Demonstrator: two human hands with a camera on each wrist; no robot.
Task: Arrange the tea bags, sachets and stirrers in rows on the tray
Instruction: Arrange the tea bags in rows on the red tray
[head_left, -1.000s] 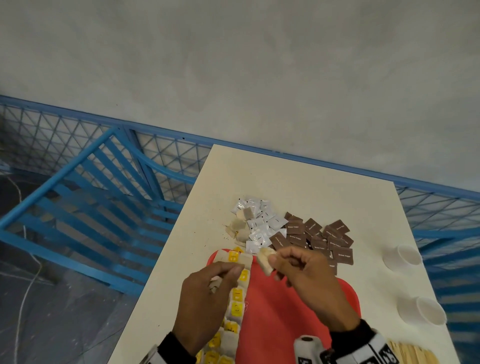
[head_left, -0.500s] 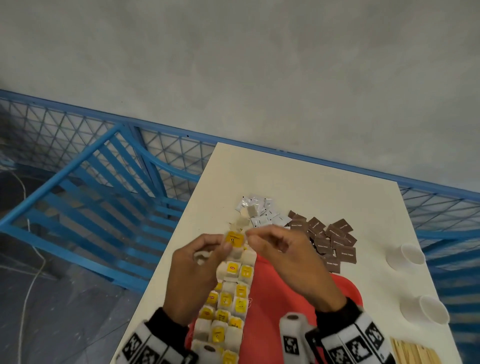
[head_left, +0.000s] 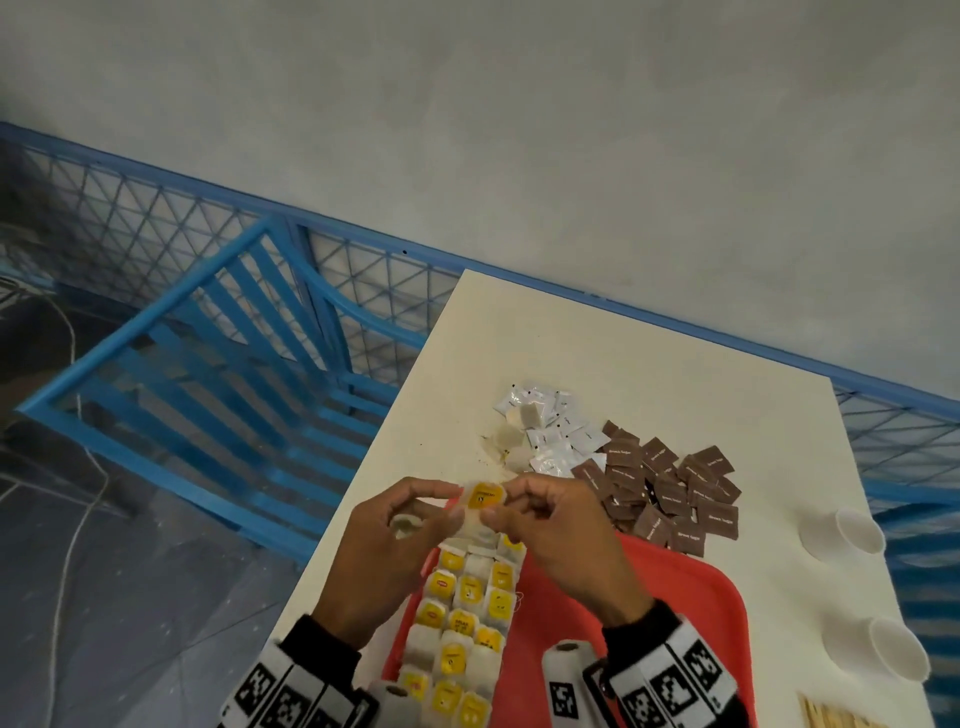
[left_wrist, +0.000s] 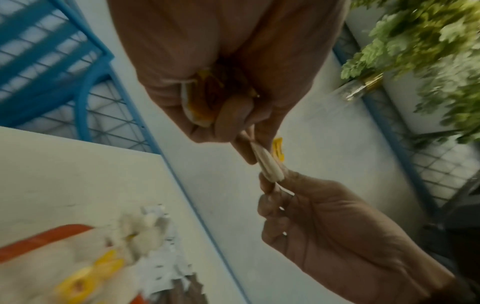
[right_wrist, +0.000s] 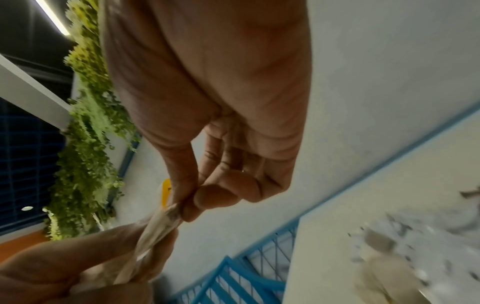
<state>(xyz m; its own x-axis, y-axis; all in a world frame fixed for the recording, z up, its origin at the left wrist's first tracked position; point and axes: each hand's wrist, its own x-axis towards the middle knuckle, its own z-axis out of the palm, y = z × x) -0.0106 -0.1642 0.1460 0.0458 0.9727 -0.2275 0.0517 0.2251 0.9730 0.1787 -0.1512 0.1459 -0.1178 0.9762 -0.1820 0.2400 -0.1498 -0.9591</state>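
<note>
Both hands pinch one tea bag (head_left: 480, 506) with a yellow tag, held above the far left end of the red tray (head_left: 670, 587). My left hand (head_left: 415, 525) grips its left side and also keeps another tea bag (left_wrist: 197, 102) tucked in its palm. My right hand (head_left: 524, 512) pinches the right side; the bag (right_wrist: 158, 228) shows edge-on between the fingertips. Rows of tea bags (head_left: 467, 613) with yellow tags lie along the tray's left side. White sachets (head_left: 550, 431) and brown sachets (head_left: 665, 483) lie in heaps beyond the tray. Wooden stirrers (head_left: 831, 717) show at the bottom right.
Two white paper cups (head_left: 857, 532) (head_left: 893, 649) stand near the table's right edge. A blue chair (head_left: 208, 374) and blue mesh fence (head_left: 156, 223) lie left of the cream table (head_left: 597, 338). A few loose tea bags (head_left: 511, 441) rest beside the white sachets.
The right hand brought its tea bag over to the left hand, and now both pinch it together above the tray's far end. The head view has shifted slightly.
</note>
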